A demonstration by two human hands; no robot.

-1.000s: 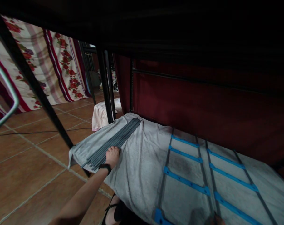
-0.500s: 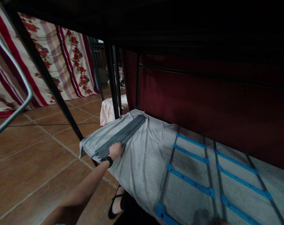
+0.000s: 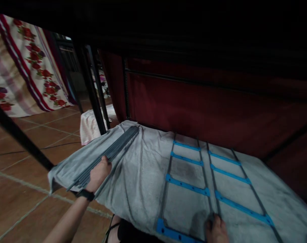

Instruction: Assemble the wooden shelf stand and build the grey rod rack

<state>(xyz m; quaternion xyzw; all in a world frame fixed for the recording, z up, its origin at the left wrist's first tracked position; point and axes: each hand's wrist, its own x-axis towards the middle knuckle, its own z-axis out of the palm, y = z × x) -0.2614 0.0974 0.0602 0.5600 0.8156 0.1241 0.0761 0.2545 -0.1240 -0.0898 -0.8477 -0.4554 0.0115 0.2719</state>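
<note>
Gray cloth (image 3: 143, 175) covered the bed; left hand (image 3: 99, 173) gripped gray rods (image 3: 110, 153), right hand (image 3: 216, 231) pinched a dark rod (image 3: 211, 182) at the bottom.

You are looking at a floral curtain (image 3: 22, 77) hanging in the upper left of the frame, tiled floor (image 3: 22, 202) spreading along the left, a dark red cloth (image 3: 194, 111) stretching across the middle, and a pink cloth (image 3: 89, 126) lying behind black poles (image 3: 92, 91).

dim under a black top edge; daylight enters from the left; soft motion blur, bowed edges
</note>
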